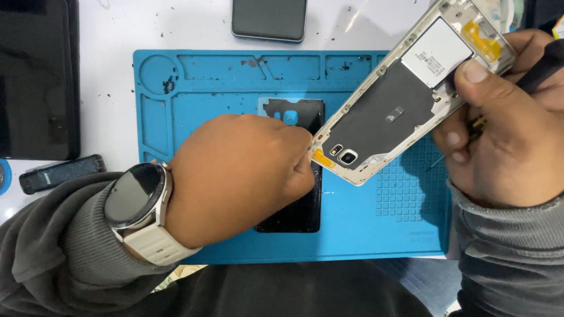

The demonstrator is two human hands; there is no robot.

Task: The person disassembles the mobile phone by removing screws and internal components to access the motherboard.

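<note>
I hold an opened phone body [405, 94], back side up and tilted, above the right part of a blue work mat [376, 223]. Its pale metal frame surrounds a dark inner plate, a white labelled patch near the upper end, and a camera module near the lower corner. My right hand [505, 135] clamps the upper end of the phone body, thumb pressed on its face and fingers wrapped behind; a dark tool handle [543, 67] also runs through this hand. My left hand [241, 176] is curled into a loose fist, its fingertips pinched together at the lower corner of the phone body, right beside the camera module; I cannot tell whether they grip anything small there. On my left wrist sits a round watch [134, 196] with a pale strap. Beneath my left hand, a black back cover [302, 117] lies flat on the mat. Beyond the mat, on the white table [111, 70], another phone [269, 19] lies face down, a dark tablet-like slab [35, 76] lies at the far left, and a small black battery-shaped block [61, 172] rests just below it.
</note>
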